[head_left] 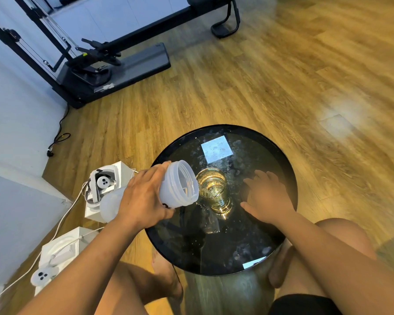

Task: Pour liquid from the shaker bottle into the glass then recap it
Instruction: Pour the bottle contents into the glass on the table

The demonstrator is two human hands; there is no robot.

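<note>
Left hand point(143, 198) grips tilted shaker bottle point(168, 194); we hold lip over glass point(214, 189), tilt slowly; right hand point(266, 196) flat, released

One shaker bottle point(180, 185), one glass point(214, 189), one round table point(214, 258), two hands point(143, 201) point(266, 196).

The left hand point(143, 201) is covering the middle of the shaker bottle point(180, 185) and most of its black print; the right hand point(266, 198) is looking blurred.
</note>
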